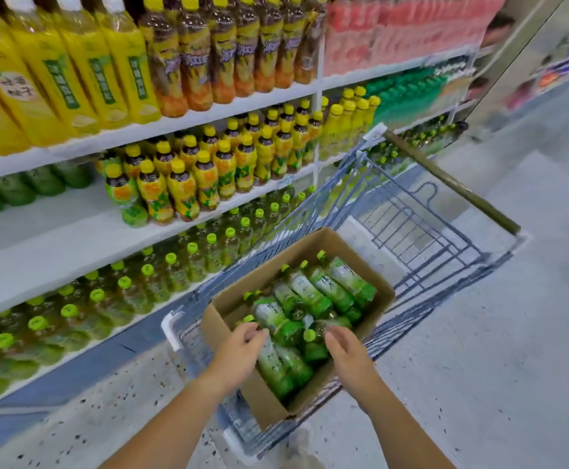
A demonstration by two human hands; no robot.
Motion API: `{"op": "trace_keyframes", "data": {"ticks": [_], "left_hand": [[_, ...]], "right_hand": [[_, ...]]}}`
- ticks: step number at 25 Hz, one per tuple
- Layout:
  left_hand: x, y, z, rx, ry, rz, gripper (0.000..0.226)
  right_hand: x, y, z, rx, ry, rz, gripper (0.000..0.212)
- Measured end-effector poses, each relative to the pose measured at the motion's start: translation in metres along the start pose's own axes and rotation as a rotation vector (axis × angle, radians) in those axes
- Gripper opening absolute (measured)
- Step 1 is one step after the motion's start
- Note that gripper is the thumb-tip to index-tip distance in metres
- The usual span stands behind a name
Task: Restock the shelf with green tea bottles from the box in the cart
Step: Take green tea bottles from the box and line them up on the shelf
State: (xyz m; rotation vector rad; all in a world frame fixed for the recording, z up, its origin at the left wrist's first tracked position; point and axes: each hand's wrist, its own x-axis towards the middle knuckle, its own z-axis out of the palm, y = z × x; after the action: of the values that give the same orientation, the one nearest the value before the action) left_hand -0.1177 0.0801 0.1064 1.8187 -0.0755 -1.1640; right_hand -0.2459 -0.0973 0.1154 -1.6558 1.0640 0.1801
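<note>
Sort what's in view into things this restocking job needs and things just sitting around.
Job: brown cardboard box; green-labelled tea bottles inside it; blue wire cart; half-bare white shelf; left hand; right hand.
Bystanders: yellow-capped orange-labelled bottles; tall yellow-labelled bottles; pink bottles.

Two slender forearms are shown, bare along the whole length that is visible. The left hand [240,350] and the right hand [345,355] are likewise bare. Finer surface detail is softened by slight blur.
</note>
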Motion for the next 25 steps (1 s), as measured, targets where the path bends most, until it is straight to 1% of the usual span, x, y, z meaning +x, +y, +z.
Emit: {"op": "trace_keyframes", "data": {"ticks": [2, 4, 7, 10, 13, 15, 17, 19, 22, 24, 25], "left_hand": [[0.030, 0.013, 0.036, -0.004, 0.060, -0.063, 0.059], [0.058, 0.018, 0.060, -0.003, 0.110, -0.120, 0.060], [0.099, 0.010, 0.084, -0.025, 0.156, -0.180, 0.064], [0.132, 0.002, 0.092, 0.007, 0.183, -0.268, 0.068], [0.167, -0.003, 0.090, 0.050, 0.233, -0.335, 0.076], [0.189, 0.001, 0.088, 0.088, 0.263, -0.349, 0.072], [0.210, 0.000, 0.087, 0.090, 0.311, -0.403, 0.073], [0.233, -0.009, 0.088, 0.095, 0.328, -0.487, 0.079], [0.263, -0.028, 0.097, 0.172, 0.324, -0.574, 0.079], [0.277, -0.035, 0.102, 0.301, 0.334, -0.592, 0.076], [0.283, -0.037, 0.101, 0.377, 0.323, -0.587, 0.079]], "right_hand": [[0.037, 0.008, -0.036, -0.042, -0.048, 0.001, 0.044], [0.071, 0.015, -0.060, -0.109, -0.084, 0.011, 0.046], [0.121, 0.020, -0.084, -0.207, -0.133, 0.014, 0.051], [0.161, 0.019, -0.098, -0.304, -0.153, 0.007, 0.053], [0.198, 0.017, -0.107, -0.419, -0.107, -0.042, 0.055], [0.222, 0.010, -0.112, -0.524, -0.059, -0.086, 0.054], [0.244, 0.004, -0.115, -0.622, -0.028, -0.135, 0.051], [0.265, 0.000, -0.117, -0.715, 0.002, -0.173, 0.049], [0.303, 0.006, -0.119, -0.805, 0.016, -0.135, 0.057], [0.323, 0.012, -0.120, -0.828, -0.005, -0.084, 0.057], [0.330, 0.015, -0.121, -0.833, -0.030, -0.064, 0.056]]}}
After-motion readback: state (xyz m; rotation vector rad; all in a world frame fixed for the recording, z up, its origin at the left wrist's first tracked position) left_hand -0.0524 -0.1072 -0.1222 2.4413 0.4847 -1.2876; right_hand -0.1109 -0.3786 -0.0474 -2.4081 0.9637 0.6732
